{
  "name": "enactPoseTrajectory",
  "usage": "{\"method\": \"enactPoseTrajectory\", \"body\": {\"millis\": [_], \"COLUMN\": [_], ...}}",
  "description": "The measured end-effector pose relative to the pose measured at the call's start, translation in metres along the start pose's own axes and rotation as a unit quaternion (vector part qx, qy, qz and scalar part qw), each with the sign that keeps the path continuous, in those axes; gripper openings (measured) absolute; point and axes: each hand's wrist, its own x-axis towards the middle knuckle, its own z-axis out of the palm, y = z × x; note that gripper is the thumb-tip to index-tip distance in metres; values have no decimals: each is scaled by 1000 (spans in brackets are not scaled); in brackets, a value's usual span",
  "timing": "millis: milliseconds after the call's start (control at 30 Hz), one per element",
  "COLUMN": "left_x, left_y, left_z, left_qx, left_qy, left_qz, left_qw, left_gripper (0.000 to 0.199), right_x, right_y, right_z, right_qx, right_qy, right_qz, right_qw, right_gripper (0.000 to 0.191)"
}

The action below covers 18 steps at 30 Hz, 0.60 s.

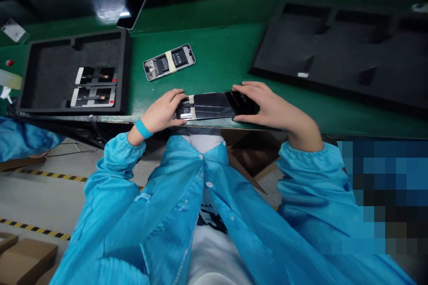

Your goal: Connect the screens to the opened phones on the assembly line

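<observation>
Smartphone assy (207, 106) is held at front edge of green worktop (214, 53), dark panel uppermost; fingers of L hand (160, 111) and R hand (270, 104) are clenched on opposite ends, grasping it.

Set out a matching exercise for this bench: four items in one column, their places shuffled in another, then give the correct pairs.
Items
1. Blue wristband
2. Phone with exposed battery
3. Two phone assemblies
4. Phone with black panel

Places
A. In the black foam tray
B. Between the left hand and right hand
C. Around the left wrist
D. On the green mat

Pairs: 1-C, 2-D, 3-A, 4-B
</observation>
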Motion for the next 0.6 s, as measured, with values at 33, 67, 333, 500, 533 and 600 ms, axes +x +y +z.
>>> {"method": "enactPoseTrajectory", "body": {"millis": [33,67,333,500,533,600], "left_x": [-1,-2,14,36,39,44], "left_y": [0,0,-22,-36,-36,-35], "left_z": [-2,-3,-21,-31,-33,-37], "left_qx": [4,11,-6,-45,-48,-57], "left_qy": [1,1,-87,-152,-164,-192], "left_qz": [-3,-9,-75,-61,-59,-53], "left_qw": [1000,1000,993,986,984,978], "left_gripper": [73,68,22,17,17,18], "right_x": [0,0,0,-1,-1,-2], "right_y": [0,-1,2,3,3,3], "right_z": [0,0,2,3,3,3], "right_qx": [1,3,4,3,3,4], "right_qy": [1,2,8,12,13,13], "right_qz": [0,0,3,6,6,6], "right_qw": [1000,1000,1000,1000,1000,1000], "right_gripper": [95,95,94,94,94,93]}}
